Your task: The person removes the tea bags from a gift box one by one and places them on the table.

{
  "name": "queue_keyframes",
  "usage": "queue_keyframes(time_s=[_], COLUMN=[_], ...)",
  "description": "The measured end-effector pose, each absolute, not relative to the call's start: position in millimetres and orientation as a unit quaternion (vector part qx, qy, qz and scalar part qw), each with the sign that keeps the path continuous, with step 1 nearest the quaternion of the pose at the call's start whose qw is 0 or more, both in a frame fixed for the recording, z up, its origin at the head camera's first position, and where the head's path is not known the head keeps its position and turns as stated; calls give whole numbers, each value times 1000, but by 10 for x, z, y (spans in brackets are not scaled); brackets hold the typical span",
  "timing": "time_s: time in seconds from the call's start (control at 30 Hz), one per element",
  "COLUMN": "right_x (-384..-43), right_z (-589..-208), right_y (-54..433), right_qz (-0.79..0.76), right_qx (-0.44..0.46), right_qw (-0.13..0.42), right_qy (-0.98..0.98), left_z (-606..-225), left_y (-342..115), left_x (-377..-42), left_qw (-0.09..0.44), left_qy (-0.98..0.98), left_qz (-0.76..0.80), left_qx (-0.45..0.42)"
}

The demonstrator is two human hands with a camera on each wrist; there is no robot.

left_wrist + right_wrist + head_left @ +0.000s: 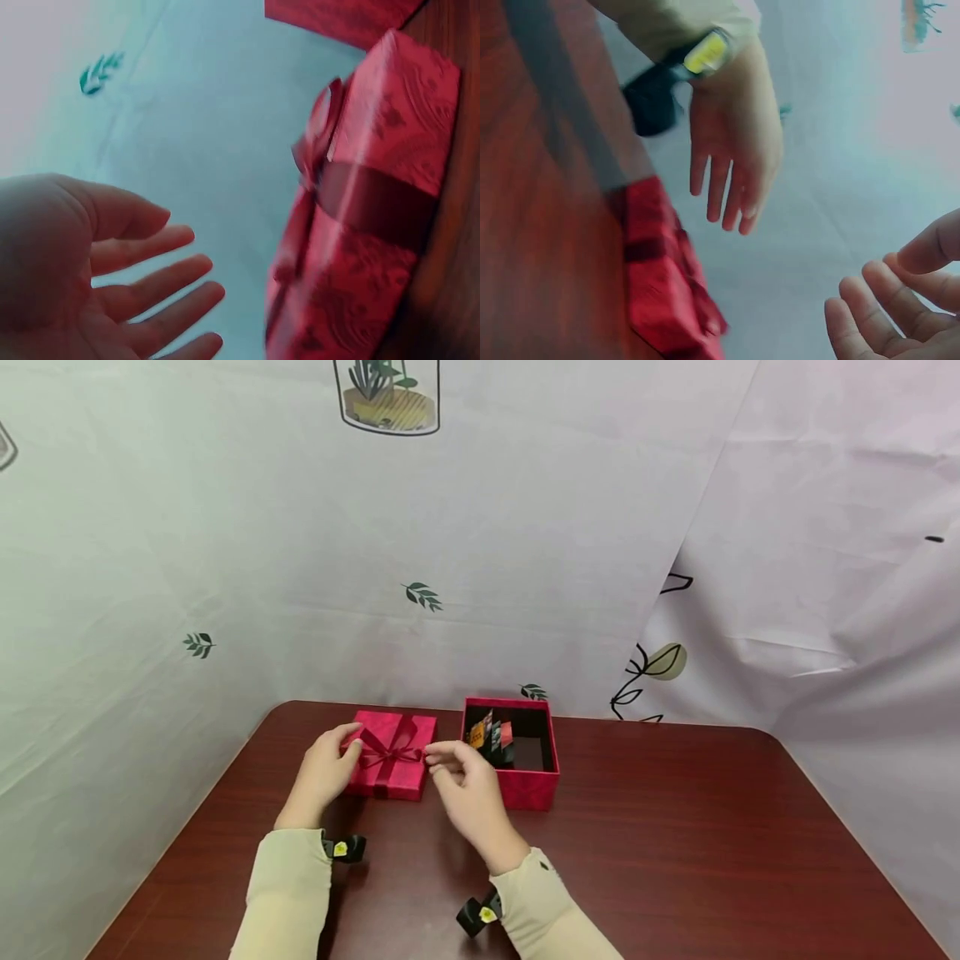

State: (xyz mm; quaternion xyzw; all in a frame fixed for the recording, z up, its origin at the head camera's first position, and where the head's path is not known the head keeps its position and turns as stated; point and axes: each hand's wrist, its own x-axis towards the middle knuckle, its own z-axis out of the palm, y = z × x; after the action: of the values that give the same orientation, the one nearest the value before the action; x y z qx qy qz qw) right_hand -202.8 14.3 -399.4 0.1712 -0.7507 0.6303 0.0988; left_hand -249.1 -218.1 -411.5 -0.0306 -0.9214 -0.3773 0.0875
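Basically 2 red items in front of me, side by side on the brown table (675,835), a narrow strip of tabletop between them.

On the left: red lid (383,737), lying flat, top face up, patterned paper. Dark red ribbon crosses it, bow (390,755) near the centre.

On the right: red box (527,791), upright and uncovered, same red patterned finish outside, dark inside. Contents: a few small printed packets (497,739), propped against the left part of the interior. I make out orange, black, grey and a patch of red. Too small to read or count. On the right side the bare dark bottom shows.

Grip status: left hand (321,775) is above the lid's left edge, fingers spread, thumb apart from them. Left wrist view gives a clear gap between fingertips and ribbon, so 0 contact. Right hand (474,793) is above the gap between lid and box, hiding part of the box's front left corner in the head view. Fingers loosely bent, nothing pinched. Thumb overlaps the index finger in the right wrist view; can't tell if those 2 touch.

On me: 2 pale sleeves, left sleeve (287,889) and right sleeve (551,906), with 1 black unit with a yellow patch at each wrist. Behind the table: pale cloth (525,543) with leaf prints and 1 potted-plant print up top.
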Motion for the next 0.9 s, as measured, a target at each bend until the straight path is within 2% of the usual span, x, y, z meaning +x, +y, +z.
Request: queue_keyframes(time_s=[0.2, 0.47, 0.7, 0.9], right_x=[-2108, -2286, -2482, -2651], right_z=[-3898, -3811, -3829, -3885], right_y=[416, 757, 929, 978], right_qz=[643, 650, 627, 606], right_qx=[158, 125, 91, 60], right_qw=[149, 183, 171, 130], right_qy=[-735, -727, -755, -782], left_z=[-4029, -3935, -4011, -4166], left_y=[-1939, -1577, -1343, -1206], left_x=[-2461, -2376, -2341, -2331], left_qw=[152, 216, 210, 173], left_qy=[-915, -920, -934, -942], left_qz=[-360, -268, -175, -146], left_qx=[-104, -187, -231, -248])
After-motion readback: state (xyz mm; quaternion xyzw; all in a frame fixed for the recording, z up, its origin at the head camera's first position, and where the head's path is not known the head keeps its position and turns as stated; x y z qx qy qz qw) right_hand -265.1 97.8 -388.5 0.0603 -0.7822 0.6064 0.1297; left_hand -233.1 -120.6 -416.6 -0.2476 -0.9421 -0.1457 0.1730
